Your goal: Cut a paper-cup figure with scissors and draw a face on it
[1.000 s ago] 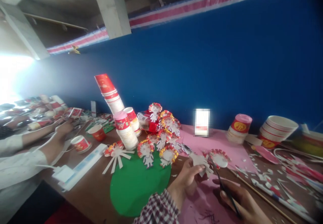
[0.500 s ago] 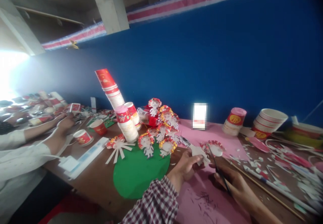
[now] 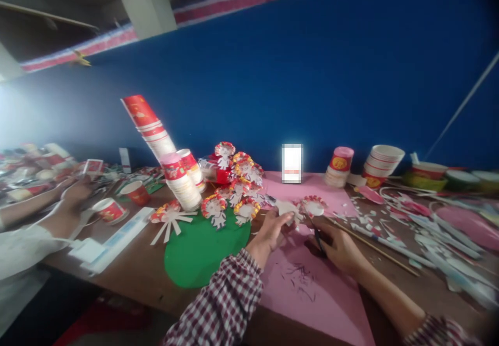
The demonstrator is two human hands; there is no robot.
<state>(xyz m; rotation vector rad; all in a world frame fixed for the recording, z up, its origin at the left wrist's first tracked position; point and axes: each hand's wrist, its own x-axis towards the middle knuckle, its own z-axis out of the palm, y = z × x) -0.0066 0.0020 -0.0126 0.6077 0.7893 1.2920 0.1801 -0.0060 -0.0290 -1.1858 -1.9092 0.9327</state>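
Note:
My left hand [image 3: 271, 231] is closed on a pale paper cutout [image 3: 287, 212], pinched between thumb and fingers. My right hand [image 3: 338, 244], just to its right, grips a slim dark pen-like tool [image 3: 318, 239]; its exact kind is unclear. Beyond the hands lies a red-fringed paper ring with a pale centre [image 3: 313, 206]. Both hands are over a pink paper sheet [image 3: 323, 304] with thin dark strands or marks [image 3: 303, 282] on it. Left of my left hand, several paper dolls [image 3: 214, 210] with red and yellow frilled heads stand or lie by a green sheet [image 3: 206, 255].
Stacked paper cups [image 3: 183, 182] lean behind the green sheet, and more cup stacks [image 3: 382, 164] stand at the back right. Paper scraps [image 3: 393, 221] and a thin stick [image 3: 378, 247] lie to the right. At left are a white power strip [image 3: 120, 236] and another person's arms [image 3: 58, 210].
My view has swung to the right, so the table's contents appear shifted left. My left hand still holds the cutout, and my right hand the dark tool.

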